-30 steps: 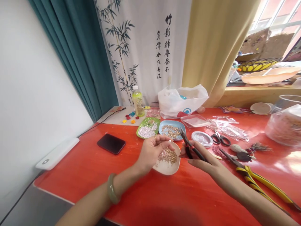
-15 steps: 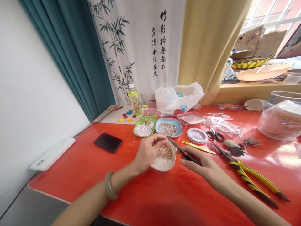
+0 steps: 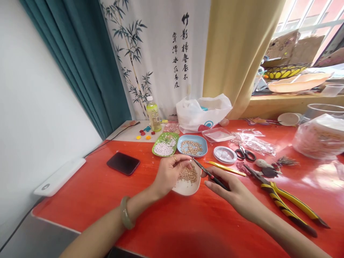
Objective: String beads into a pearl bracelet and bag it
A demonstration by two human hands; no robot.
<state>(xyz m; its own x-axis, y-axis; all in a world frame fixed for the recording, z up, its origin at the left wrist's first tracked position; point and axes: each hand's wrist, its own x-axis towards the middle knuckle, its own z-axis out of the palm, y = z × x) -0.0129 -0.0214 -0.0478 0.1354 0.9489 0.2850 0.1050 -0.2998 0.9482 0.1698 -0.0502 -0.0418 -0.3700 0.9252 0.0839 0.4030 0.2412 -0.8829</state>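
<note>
I've got a plain white wall (image 3: 34, 96) on my L, dk teal curtain (image 3: 88, 71) next to it. Straight ahead I see a white hanging (image 3: 161, 53) w/ bamboo & blk script, then a tan curtain (image 3: 233, 53), then a barred window (image 3: 314, 18) up R, v. bright. Red tabletop (image 3: 94, 200) is glossy, w/ glare far R.

We hold slim dark pliers (image 3: 203, 169), red-banded with black handles, in our right hand (image 3: 229, 185), slanted above the desk (image 3: 161, 222), tips toward its far left corner. Our left hand (image 3: 170, 173) pinches a tiny white piece (image 3: 190, 161) by those tips; whether they touch, we cannot tell.
</note>
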